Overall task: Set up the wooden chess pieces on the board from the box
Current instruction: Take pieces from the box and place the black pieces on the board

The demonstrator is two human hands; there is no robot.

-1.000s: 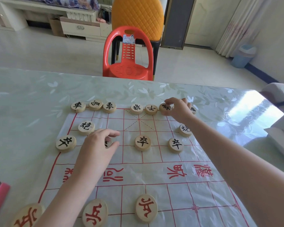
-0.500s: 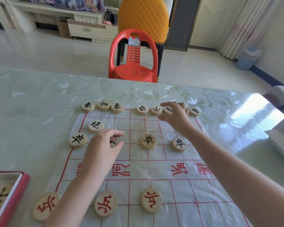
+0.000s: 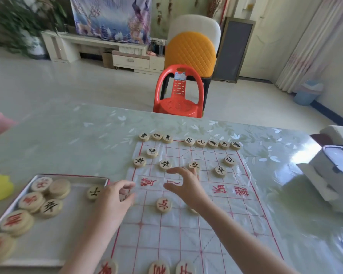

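The right grip (image 3: pixel 186 186) hovers over the middle of the board (image 3: pixel 206 244). It is wide, with fingers spread, and holds nothing. Just past its fingertips runs a row of four black pawns (image 3: pixel 165 164), one of them partly hidden by a fingertip. Farther out from it lie two cannons (image 3: pixel 151 151), one toward each side of the board. Beyond them the back row (image 3: pixel 201 142) lines the board's far edge: eight pieces, with a gap after the third from the left. On the near side of its thumb a red pawn (image 3: pixel 163 204) lies flat on the board.

The left grip (image 3: pixel 115 198) is beside the right one, to its left and apart from it, at the board's left edge and just right of the box (image 3: pixel 67 176). Its fingers curl downward. Something blurred with dark marks shows under them, and I cannot tell whether it is held.

Just left of this grip, inside the box, lies a black piece (image 3: pixel 93 192). Farther left in the box are loose pieces (image 3: pixel 31 200), mostly red-marked, one black-marked and one with a blank face.

Three red pieces (image 3: pixel 158 267) show by the forearms at the view's bottom edge.

Board and box lie on a glossy green worktop (image 3: pixel 67 139). A red chair (image 3: pixel 178 95) stands beyond its far side.
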